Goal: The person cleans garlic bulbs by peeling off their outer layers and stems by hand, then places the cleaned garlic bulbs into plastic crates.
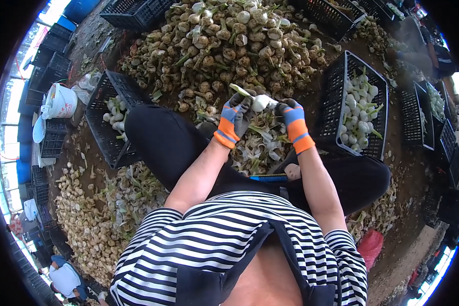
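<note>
My left hand (234, 118), in an orange, blue and dark grey glove, is closed round the stem of a white garlic bulb (260, 103). The green cut stem (241, 91) sticks out past its fingers. My right hand (295, 125), gloved the same way, has its fingertips pinched against the other end of that bulb. Whether a scrap of skin or a small tool is between these fingertips is hidden. Below both hands lie loose garlic peelings (262, 145), between my legs. Just beyond is a large heap of unpeeled garlic (229, 46).
A black crate (364, 64) of white garlic stands at my right. Another black crate (99, 122), with several bulbs, is at my left. A white bucket (64, 102) stands farther left. Trimmed garlic (79, 219) covers the ground at lower left. Another person (65, 278) is behind.
</note>
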A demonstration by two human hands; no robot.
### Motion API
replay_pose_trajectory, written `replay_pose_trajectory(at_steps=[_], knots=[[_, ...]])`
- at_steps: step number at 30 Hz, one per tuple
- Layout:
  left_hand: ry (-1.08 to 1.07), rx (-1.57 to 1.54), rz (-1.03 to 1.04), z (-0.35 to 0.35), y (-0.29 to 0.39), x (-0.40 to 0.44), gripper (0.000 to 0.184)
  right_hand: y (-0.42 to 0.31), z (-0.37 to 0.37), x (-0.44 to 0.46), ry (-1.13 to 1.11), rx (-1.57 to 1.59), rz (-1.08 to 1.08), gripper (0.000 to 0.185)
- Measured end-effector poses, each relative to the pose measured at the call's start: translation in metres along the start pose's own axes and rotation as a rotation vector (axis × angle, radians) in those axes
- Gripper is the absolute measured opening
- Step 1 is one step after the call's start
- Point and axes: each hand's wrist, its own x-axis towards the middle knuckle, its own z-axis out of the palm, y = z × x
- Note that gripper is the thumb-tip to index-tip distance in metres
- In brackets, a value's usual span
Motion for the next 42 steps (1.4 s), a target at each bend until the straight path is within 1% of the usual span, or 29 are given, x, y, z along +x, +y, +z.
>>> replay_pose_trajectory(at_steps=[1, 3, 5, 6, 9, 11, 13, 14, 15, 16, 19, 20, 21, 22, 23, 24, 26, 27, 28, 29, 31, 32, 34, 35, 36, 37, 39, 40, 42], knots=[[-0.009, -0.034, 0.037, -0.003, 0.000, 0.001, 0.023, -0.023, -0.001, -0.019, -0.089, 0.374, 0.190, 0.022], [-0.024, -0.005, 0.042, -0.003, 0.002, 0.002, 0.024, -0.048, 0.010, -0.040, -0.189, 0.385, 0.129, 0.028], [-0.032, 0.034, 0.030, -0.007, -0.006, 0.005, 0.024, -0.051, 0.020, -0.044, -0.290, 0.366, -0.049, 0.030], [-0.011, 0.080, 0.040, -0.006, -0.009, 0.006, 0.025, -0.032, 0.023, -0.033, -0.224, 0.302, -0.227, 0.027], [0.042, 0.213, 0.024, -0.004, -0.009, 0.006, 0.027, -0.031, 0.016, -0.030, -0.155, 0.309, -0.225, 0.022], [0.062, 0.275, -0.048, -0.007, -0.009, 0.005, 0.027, -0.035, 0.013, -0.028, -0.095, 0.400, -0.090, 0.019], [0.035, 0.020, 0.013, -0.003, -0.011, 0.006, 0.027, -0.036, 0.012, -0.024, 0.070, 0.624, 0.131, 0.017], [0.010, -0.068, 0.085, -0.002, -0.009, 0.009, 0.028, -0.018, 0.002, -0.008, 0.035, 0.681, 0.077, 0.013], [-0.014, -0.155, 0.158, -0.002, -0.006, 0.012, 0.029, 0.009, -0.014, 0.014, 0.051, 0.601, 0.105, 0.020], [-0.003, -0.292, 0.041, -0.008, 0.004, 0.013, 0.031, 0.024, -0.031, 0.028, -0.024, 0.165, 0.133, 0.024], [0.064, -0.439, -0.026, -0.015, 0.027, 0.014, 0.033, 0.042, -0.034, 0.039, -0.137, -1.356, 0.165, 0.041], [0.116, -0.508, 0.010, -0.022, 0.031, 0.018, 0.033, 0.052, -0.032, 0.045, -0.102, -1.231, 0.178, 0.047], [0.060, -0.541, -0.004, -0.035, 0.041, 0.021, 0.030, 0.060, -0.031, 0.057, -0.070, -1.226, 0.123, 0.048], [0.239, -0.539, 0.044, -0.046, 0.055, 0.021, 0.029, 0.062, -0.020, 0.063, -0.043, -1.215, 0.072, 0.049], [0.238, -0.512, 0.101, -0.057, 0.080, 0.021, 0.028, 0.062, -0.007, 0.067, -0.015, -1.202, 0.024, 0.050], [0.195, -0.570, 0.376, -0.058, 0.102, 0.019, 0.031, 0.053, 0.008, 0.073, -0.062, -1.158, 0.035, 0.050], [-0.038, -0.728, 0.504, -0.066, 0.161, 0.005, 0.050, 0.061, 0.036, 0.095, -0.167, -1.186, -0.009, 0.050], [0.107, -0.753, 0.461, -0.046, 0.184, -0.008, 0.047, 0.067, 0.049, 0.106, -0.219, -1.198, -0.039, 0.051], [0.174, -0.689, 0.479, -0.056, 0.189, -0.008, 0.047, 0.077, 0.063, 0.117, -0.295, -1.258, 0.009, 0.052], [0.242, -0.624, 0.502, -0.066, 0.190, -0.010, 0.048, 0.085, 0.071, 0.122, -0.300, -1.330, -0.046, 0.052], [0.326, -0.428, 0.439, -0.076, 0.163, -0.007, 0.038, 0.098, 0.076, 0.126, -0.290, -1.457, -0.153, 0.052], [0.405, -0.235, 0.397, -0.076, 0.144, -0.001, 0.032, 0.093, 0.076, 0.135, -0.321, -1.470, -0.090, 0.050], [0.466, 0.053, 0.295, -0.061, 0.105, 0.008, 0.025, 0.152, 0.052, 0.172, -0.159, -0.972, -0.105, 0.047], [0.443, 0.150, 0.235, -0.053, 0.088, 0.009, 0.023, 0.145, 0.047, 0.161, -0.074, -0.727, -0.102, 0.046], [0.430, 0.196, 0.173, -0.052, 0.072, 0.013, 0.028, 0.133, 0.035, 0.154, -0.113, -0.264, 0.148, 0.042], [0.414, 0.240, 0.112, -0.057, 0.053, 0.018, 0.034, 0.074, 0.033, 0.117, -0.143, 0.205, 0.380, 0.037], [0.181, 0.673, 0.244, -0.060, 0.013, 0.036, 0.049, 0.011, 0.038, 0.067, -0.331, 0.548, 0.332, 0.031], [0.094, 0.475, 0.211, -0.058, -0.006, 0.041, 0.059, -0.005, 0.041, 0.050, -0.430, 0.720, 0.301, 0.028], [0.002, 0.391, 0.190, -0.024, -0.001, 0.039, 0.058, -0.020, 0.045, 0.034, -0.559, 0.612, 0.187, 0.028]])
